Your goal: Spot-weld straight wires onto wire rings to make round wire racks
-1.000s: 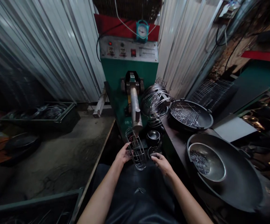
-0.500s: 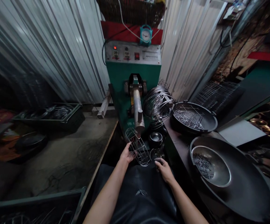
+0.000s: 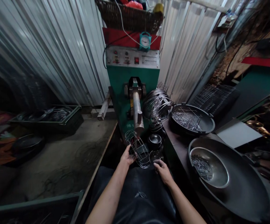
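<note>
My left hand (image 3: pixel 128 156) is closed on the side of an oval wire basket (image 3: pixel 142 157). The basket is tilted under the tip of the welder's arm (image 3: pixel 139 119), where an upright metal rod (image 3: pixel 135 145) stands among its wires. My right hand (image 3: pixel 163 170) is pinched just right of the basket's lower end, near a round dark dish (image 3: pixel 156 155); whatever its fingertips hold is too small to make out. A little bundle of bent wire pieces (image 3: pixel 140 194) lies on the dark apron (image 3: pixel 135 182) over my lap.
The green machine (image 3: pixel 119 77) stands ahead, with a stack of wire rings (image 3: pixel 158 104) at its right. On the right bench are a pan of wire parts (image 3: pixel 207 119) and a large wok (image 3: pixel 244 186) holding a metal bowl (image 3: pixel 221 168). Green crates (image 3: pixel 75 116) sit on the left floor.
The red light at the panel's left has gone out. The whole view has shifted slightly, showing more of the woven basket above. Both hands keep nearly the same place and grip.
</note>
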### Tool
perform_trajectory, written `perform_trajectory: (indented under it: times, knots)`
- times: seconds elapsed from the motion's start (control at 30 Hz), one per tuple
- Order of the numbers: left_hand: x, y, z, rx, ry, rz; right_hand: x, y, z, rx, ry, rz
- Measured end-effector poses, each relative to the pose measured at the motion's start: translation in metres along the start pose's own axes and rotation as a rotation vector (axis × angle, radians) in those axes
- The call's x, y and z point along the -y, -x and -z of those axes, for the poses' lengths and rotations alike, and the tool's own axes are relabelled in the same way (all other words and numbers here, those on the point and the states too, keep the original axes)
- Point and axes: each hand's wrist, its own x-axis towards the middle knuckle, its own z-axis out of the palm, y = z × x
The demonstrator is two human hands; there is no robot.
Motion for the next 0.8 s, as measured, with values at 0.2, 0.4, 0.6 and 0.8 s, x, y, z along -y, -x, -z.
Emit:
perform_trajectory:
  times: [0.2,0.4,0.6,0.8]
  knots:
    - [0.002,-0.007,0.000,0.006,-0.010,0.037,0.002,0.003,0.002,0.002,0.027,0.028]
    - [0.002,-0.001,0.015,0.059,-0.082,0.065,0.000,0.003,0.005,0.014,0.033,0.053]
    - [0.020,0.010,0.064,0.389,-0.220,-0.057,0.003,-0.004,0.010,0.004,-0.014,0.068]
    - [-0.023,0.054,0.097,0.265,0.087,-0.446,0.001,-0.006,0.030,-0.008,0.186,0.027]
